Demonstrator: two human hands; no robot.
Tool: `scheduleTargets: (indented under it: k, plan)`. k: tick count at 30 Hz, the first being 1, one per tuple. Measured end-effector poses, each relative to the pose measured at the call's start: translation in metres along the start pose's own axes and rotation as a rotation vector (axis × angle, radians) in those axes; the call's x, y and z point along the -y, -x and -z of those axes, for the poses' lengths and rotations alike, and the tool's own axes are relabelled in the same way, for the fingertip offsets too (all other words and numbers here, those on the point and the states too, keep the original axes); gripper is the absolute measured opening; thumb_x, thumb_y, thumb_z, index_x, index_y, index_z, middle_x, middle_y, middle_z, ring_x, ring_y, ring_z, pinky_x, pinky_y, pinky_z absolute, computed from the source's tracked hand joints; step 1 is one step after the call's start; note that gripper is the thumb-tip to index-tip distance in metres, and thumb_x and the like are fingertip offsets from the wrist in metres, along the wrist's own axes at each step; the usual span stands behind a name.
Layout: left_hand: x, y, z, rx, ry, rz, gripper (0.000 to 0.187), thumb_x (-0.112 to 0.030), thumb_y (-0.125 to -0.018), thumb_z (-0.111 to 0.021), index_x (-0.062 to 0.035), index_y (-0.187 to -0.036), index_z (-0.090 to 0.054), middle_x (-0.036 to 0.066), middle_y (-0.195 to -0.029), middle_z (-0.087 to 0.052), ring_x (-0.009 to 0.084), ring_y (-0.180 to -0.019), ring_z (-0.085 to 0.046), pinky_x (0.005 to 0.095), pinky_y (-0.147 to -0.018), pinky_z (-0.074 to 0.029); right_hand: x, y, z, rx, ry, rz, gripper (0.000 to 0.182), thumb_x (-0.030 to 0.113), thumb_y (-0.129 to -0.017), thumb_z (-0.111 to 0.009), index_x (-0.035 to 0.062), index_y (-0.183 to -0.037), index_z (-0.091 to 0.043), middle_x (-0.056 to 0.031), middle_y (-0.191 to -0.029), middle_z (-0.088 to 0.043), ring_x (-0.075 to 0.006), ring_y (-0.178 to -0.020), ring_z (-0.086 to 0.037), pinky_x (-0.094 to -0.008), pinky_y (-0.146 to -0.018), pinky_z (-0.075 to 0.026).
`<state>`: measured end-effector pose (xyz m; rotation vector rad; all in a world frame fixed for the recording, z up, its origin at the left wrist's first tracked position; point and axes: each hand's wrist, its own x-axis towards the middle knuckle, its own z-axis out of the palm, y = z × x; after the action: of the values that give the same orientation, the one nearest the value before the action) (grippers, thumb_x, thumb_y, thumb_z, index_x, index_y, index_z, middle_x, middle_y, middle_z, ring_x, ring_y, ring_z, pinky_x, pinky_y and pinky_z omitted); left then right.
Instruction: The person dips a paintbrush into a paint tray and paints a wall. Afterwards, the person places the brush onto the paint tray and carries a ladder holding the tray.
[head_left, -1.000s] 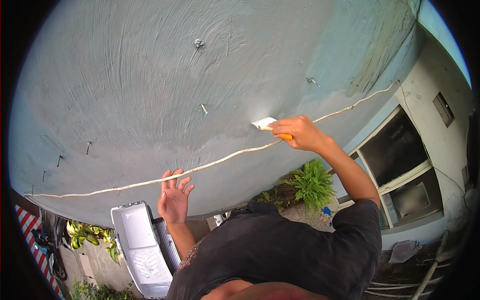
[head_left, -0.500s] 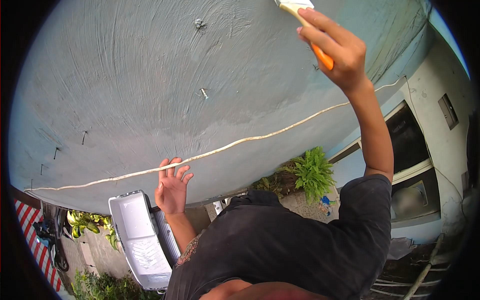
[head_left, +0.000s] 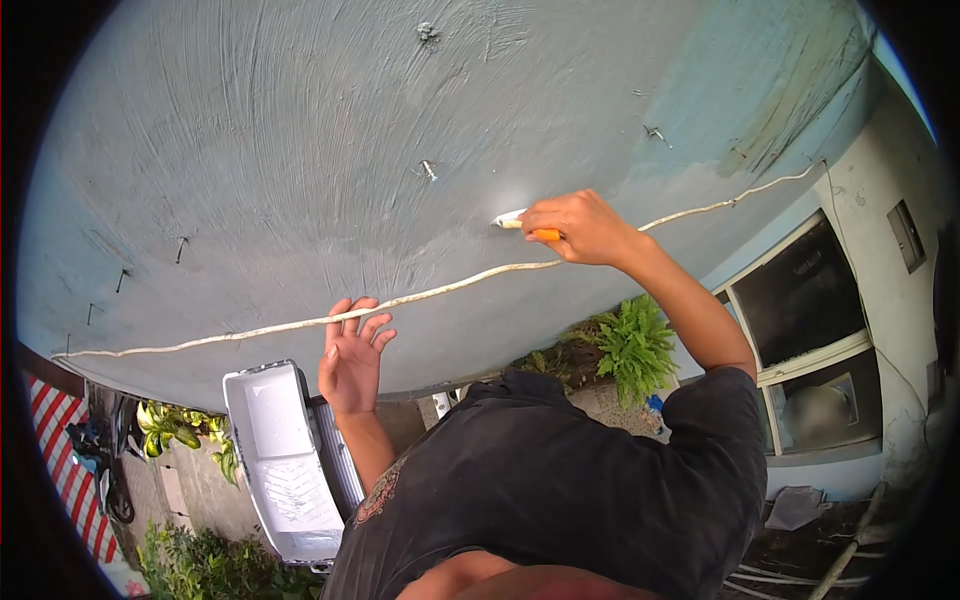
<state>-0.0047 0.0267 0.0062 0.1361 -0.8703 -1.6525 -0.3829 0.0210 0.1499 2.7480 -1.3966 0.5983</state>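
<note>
My right hand (head_left: pixel 578 228) is closed round a paintbrush (head_left: pixel 512 219) with an orange-tipped handle, its white bristles against the grey wall (head_left: pixel 300 200). A long off-white cable (head_left: pixel 470 280) runs across the wall just below the brush. Two fingertips of my left hand (head_left: pixel 352 368) show beyond the cable, which crosses in front of them; the fingers are hooked behind it, with the thumb apart. Beside my left forearm is a paint tray (head_left: pixel 268 405) with white paint on its ribbed slope.
Nails (head_left: pixel 428 170) and screws stick out of the wall. A green fern (head_left: pixel 635 350) grows at its foot. Windows (head_left: pixel 805 290) stand on the right. Leafy plants (head_left: pixel 165 435) and a red-and-white striped cloth (head_left: pixel 70 470) are at lower left.
My right hand has brought the paintbrush down and to the left, from high on the wall to just above the cable. My left hand stays at the cable.
</note>
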Motion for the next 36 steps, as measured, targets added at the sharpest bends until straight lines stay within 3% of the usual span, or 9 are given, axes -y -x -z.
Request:
scheduleTargets:
  k: [5,10,12,16,24,26,28,34,36]
  plan:
    - [-0.001,0.001,-0.003,0.013,0.021,-0.010,0.073,-0.037,-0.090,-0.062,-0.0014,-0.148,-0.036,0.023,-0.145,-0.045,0.0384,-0.124,-0.056,0.0494,-0.100,-0.050,0.017,-0.039,0.122,-0.317,0.194,0.247,0.011,0.013,-0.087,-0.074,0.0068,-0.096,-0.074,-0.0090,-0.095,-0.075,-0.0284,-0.074,-0.070,-0.0324,-0.063,-0.054]
    - [0.000,-0.001,-0.001,0.021,0.039,-0.004,0.073,-0.037,-0.090,-0.062,-0.0017,-0.148,-0.036,0.023,-0.145,-0.045,0.0389,-0.125,-0.055,0.0504,-0.101,-0.049,0.069,-0.067,0.239,-0.866,0.957,0.732,0.013,-0.001,-0.085,-0.074,-0.0005,-0.098,-0.072,-0.0180,-0.105,-0.074,-0.0238,-0.088,-0.074,-0.0303,-0.072,-0.060]
    - [0.001,0.000,0.000,0.010,0.028,-0.007,0.073,-0.039,-0.090,-0.060,-0.0031,-0.148,-0.036,0.025,-0.145,-0.043,0.0390,-0.124,-0.056,0.0492,-0.101,-0.048,0.052,-0.084,0.236,-0.915,0.791,0.792,0.012,-0.002,-0.085,-0.074,-0.0014,-0.096,-0.072,-0.0176,-0.104,-0.074,-0.0230,-0.090,-0.074,-0.0313,-0.073,-0.060]
    - [0.002,0.001,0.001,0.013,0.044,-0.010,0.073,-0.039,-0.090,-0.060,-0.0032,-0.149,-0.036,0.025,-0.145,-0.042,0.0391,-0.124,-0.055,0.0495,-0.101,-0.048,0.036,-0.062,0.129,-0.611,0.867,0.556,0.019,0.004,-0.077,-0.075,0.0060,-0.095,-0.073,-0.0145,-0.109,-0.074,-0.0240,-0.094,-0.074,-0.0272,-0.066,-0.056]
    - [0.001,0.001,-0.002,0.028,0.049,-0.006,0.071,-0.038,-0.091,-0.059,-0.0040,-0.149,-0.036,0.025,-0.144,-0.042,0.0387,-0.124,-0.055,0.0480,-0.101,-0.048,0.031,-0.001,-0.035,-0.265,0.294,0.378,0.017,0.011,-0.074,-0.072,0.0089,-0.091,-0.067,-0.0082,-0.101,-0.071,-0.0220,-0.090,-0.072,-0.0319,-0.064,-0.053]
    - [0.000,0.001,-0.003,0.027,0.049,-0.008,0.071,-0.038,-0.091,-0.059,-0.0042,-0.148,-0.036,0.025,-0.144,-0.042,0.0385,-0.124,-0.055,0.0479,-0.101,-0.048,0.028,-0.004,-0.034,-0.223,0.204,0.372,0.016,0.012,-0.076,-0.073,0.0088,-0.091,-0.068,-0.0067,-0.097,-0.071,-0.0231,-0.086,-0.071,-0.0326,-0.063,-0.053]
    - [0.000,0.000,-0.004,0.037,0.049,-0.024,0.071,-0.038,-0.091,-0.059,-0.0044,-0.148,-0.036,0.025,-0.144,-0.043,0.0383,-0.124,-0.055,0.0477,-0.101,-0.048,0.026,-0.015,-0.020,0.255,0.005,0.078,0.009,0.013,-0.085,-0.072,0.0091,-0.092,-0.069,-0.0062,-0.097,-0.073,-0.0254,-0.085,-0.072,-0.0324,-0.065,-0.055]
    - [-0.002,0.001,-0.010,0.018,0.052,-0.014,0.072,-0.038,-0.089,-0.062,-0.0040,-0.147,-0.037,0.024,-0.140,-0.045,0.0380,-0.120,-0.057,0.0484,-0.098,-0.051,0.021,-0.073,0.109,-0.142,0.028,0.294,0.010,0.014,-0.085,-0.077,0.0066,-0.091,-0.073,-0.0079,-0.093,-0.075,-0.0268,-0.071,-0.069,-0.0360,-0.060,-0.052]
    - [-0.002,0.001,-0.012,0.017,0.048,-0.030,0.072,-0.039,-0.089,-0.062,-0.0042,-0.147,-0.037,0.024,-0.139,-0.045,0.0381,-0.119,-0.057,0.0482,-0.098,-0.051,0.045,-0.091,0.183,-0.251,0.185,0.385,0.011,0.007,-0.086,-0.076,0.0023,-0.095,-0.073,-0.0125,-0.097,-0.076,-0.0262,-0.082,-0.074,-0.0318,-0.069,-0.057]
